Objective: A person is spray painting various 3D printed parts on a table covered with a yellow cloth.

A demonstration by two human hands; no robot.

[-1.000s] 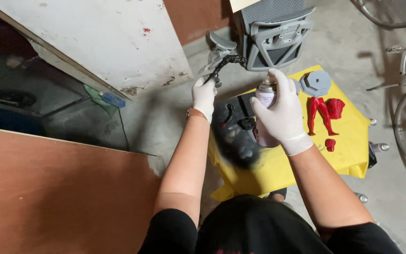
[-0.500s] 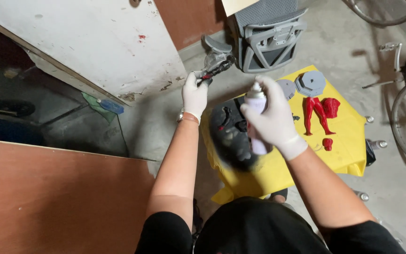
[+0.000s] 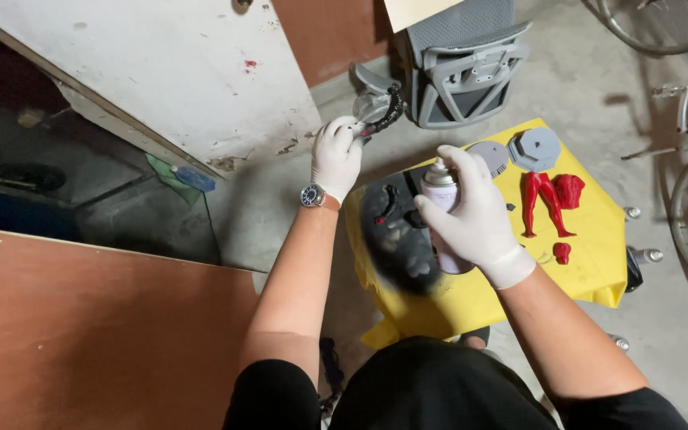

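Over the yellow sheet (image 3: 591, 263), we are gripping the can (image 3: 442, 209) in our right hand (image 3: 471, 211), nozzle best kept apart from the curved part (image 3: 384, 111) pinched in our left hand (image 3: 336, 155).

Since one second ago, the left hand (image 3: 336, 155) has lifted the curved black part (image 3: 388, 111) higher, toward the upper middle of the frame, close to the grey chair (image 3: 463, 64). The right hand (image 3: 471, 211) has brought the spray can (image 3: 442, 199) a little to the left and lower, more over the black-painted area of the yellow sheet (image 3: 591, 263).
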